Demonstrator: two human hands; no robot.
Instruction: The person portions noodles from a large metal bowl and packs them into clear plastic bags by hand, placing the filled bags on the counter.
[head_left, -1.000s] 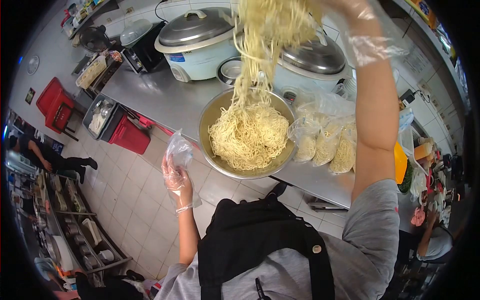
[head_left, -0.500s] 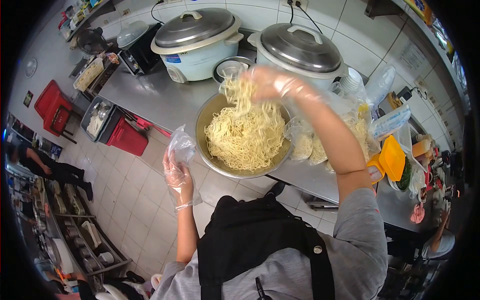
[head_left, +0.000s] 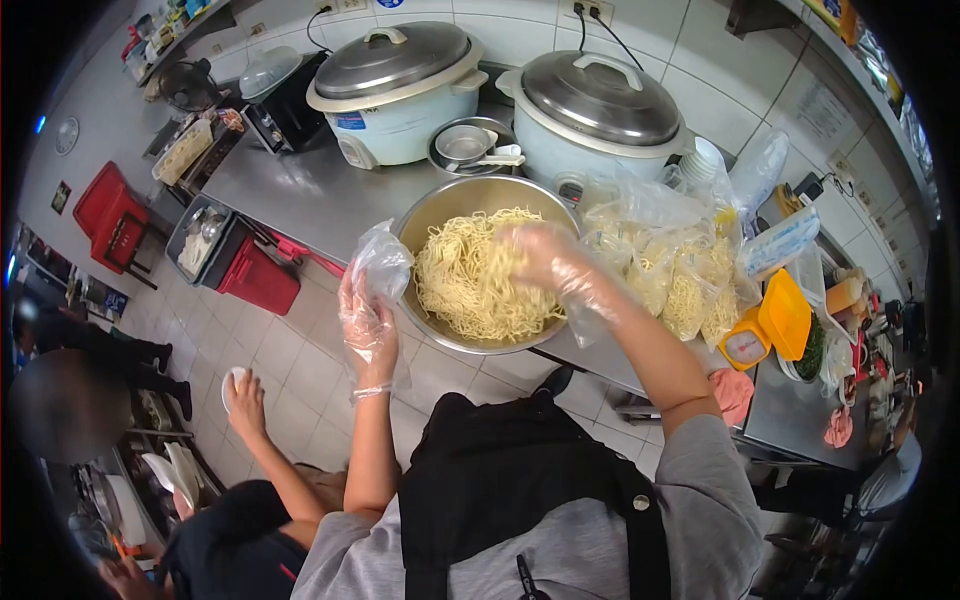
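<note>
A large steel bowl full of pale yellow noodles stands at the edge of the steel counter. My right hand, in a clear plastic glove, is down in the right side of the noodles; its fingers are curled round some strands and partly blurred. Beside the bowl's left rim is my left hand, also in a loose clear glove, with the fingers apart and nothing in them. Plastic bags of noodles lie to the right of the bowl.
Two lidded cookers and a small steel bowl stand behind. An orange scale is at the right. A co-worker is close at my left, holding a white object. Red bin at left.
My right hand has come down from high above the bowl into the noodles. My left hand has moved slightly up and right. A co-worker has come into view at the lower left.
</note>
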